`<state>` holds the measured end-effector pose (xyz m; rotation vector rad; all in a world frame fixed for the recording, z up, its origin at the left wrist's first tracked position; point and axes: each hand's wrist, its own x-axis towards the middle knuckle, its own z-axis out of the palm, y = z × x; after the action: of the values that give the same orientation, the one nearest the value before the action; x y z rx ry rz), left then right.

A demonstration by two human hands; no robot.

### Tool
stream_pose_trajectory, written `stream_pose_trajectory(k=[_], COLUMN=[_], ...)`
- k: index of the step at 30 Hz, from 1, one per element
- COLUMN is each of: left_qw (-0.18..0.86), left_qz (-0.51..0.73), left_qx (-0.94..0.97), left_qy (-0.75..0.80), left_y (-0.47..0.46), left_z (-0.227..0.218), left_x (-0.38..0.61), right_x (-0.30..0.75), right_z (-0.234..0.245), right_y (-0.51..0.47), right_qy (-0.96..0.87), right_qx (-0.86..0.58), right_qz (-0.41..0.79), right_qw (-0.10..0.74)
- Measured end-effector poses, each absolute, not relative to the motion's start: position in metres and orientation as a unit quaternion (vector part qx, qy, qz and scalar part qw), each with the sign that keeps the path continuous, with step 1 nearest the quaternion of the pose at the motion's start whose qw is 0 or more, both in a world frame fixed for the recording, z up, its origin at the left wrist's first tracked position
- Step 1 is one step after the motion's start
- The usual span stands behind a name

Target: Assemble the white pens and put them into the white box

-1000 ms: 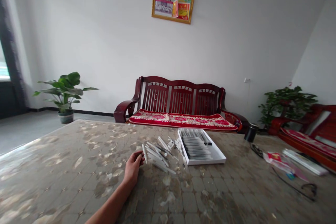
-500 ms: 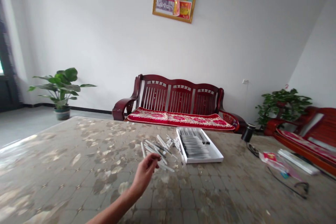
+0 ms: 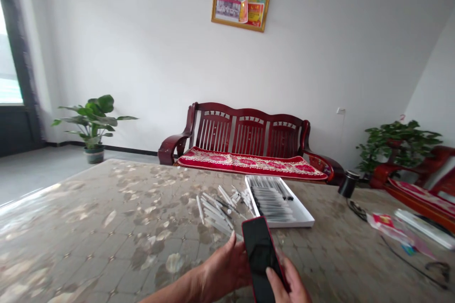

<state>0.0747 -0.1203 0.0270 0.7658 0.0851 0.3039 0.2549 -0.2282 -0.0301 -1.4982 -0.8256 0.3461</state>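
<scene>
A black-screened phone (image 3: 261,258) with a red edge is held up near the front of the table, tilted. My right hand (image 3: 289,284) grips its lower right side, with the thumb lying on the screen. Beside the phone's left edge is my left hand (image 3: 227,265), thumb stretched upward. Its other fingers pass partly behind the phone, so I cannot tell whether they touch it. Just beyond the hands lies a loose pile of whitish pen-like tubes (image 3: 215,210). A white shallow box (image 3: 300,215) to their right holds rows of similar thin tubes with dark parts.
The patterned table (image 3: 106,227) fills the foreground. At its right are a black cylinder (image 3: 349,183), a plastic packet (image 3: 386,222), a white bar-shaped object (image 3: 424,228) and a dark cable (image 3: 412,262). A wooden bench (image 3: 249,137) stands beyond the table's far edge.
My left hand has left the tube pile and come back towards me. My right hand has entered the view, holding the phone. The whole view has shifted slightly.
</scene>
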Motion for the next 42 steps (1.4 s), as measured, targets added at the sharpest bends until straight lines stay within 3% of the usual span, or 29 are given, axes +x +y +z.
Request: stream_pose_trajectory(k=[4, 10, 26, 37, 42], left_qw=[0.927, 0.944, 0.959, 0.966, 0.964], left_qz=[0.234, 0.216, 0.215, 0.209, 0.224], left_qx=[0.293, 0.24, 0.174, 0.139, 0.134], left_qy=[0.034, 0.061, 0.057, 0.053, 0.054], left_y=[-0.111, -0.103, -0.085, -0.074, -0.07], left_z=[0.004, -0.014, 0.006, 0.003, -0.002], left_x=[0.087, 0.089, 0.08, 0.077, 0.077], right_x=[0.227, 0.19, 0.237, 0.218, 0.232], right_z=[-0.042, -0.057, -0.048, -0.024, -0.019], right_y=[-0.185, -0.171, -0.174, -0.194, -0.196], right_qy=[-0.382, -0.346, -0.466, -0.579, -0.75], right_qx=[-0.627, -0.618, -0.61, -0.584, -0.505], right_qz=[0.162, 0.144, 0.233, 0.067, -0.033], right_qw=[0.659, 0.691, 0.597, 0.565, 0.425])
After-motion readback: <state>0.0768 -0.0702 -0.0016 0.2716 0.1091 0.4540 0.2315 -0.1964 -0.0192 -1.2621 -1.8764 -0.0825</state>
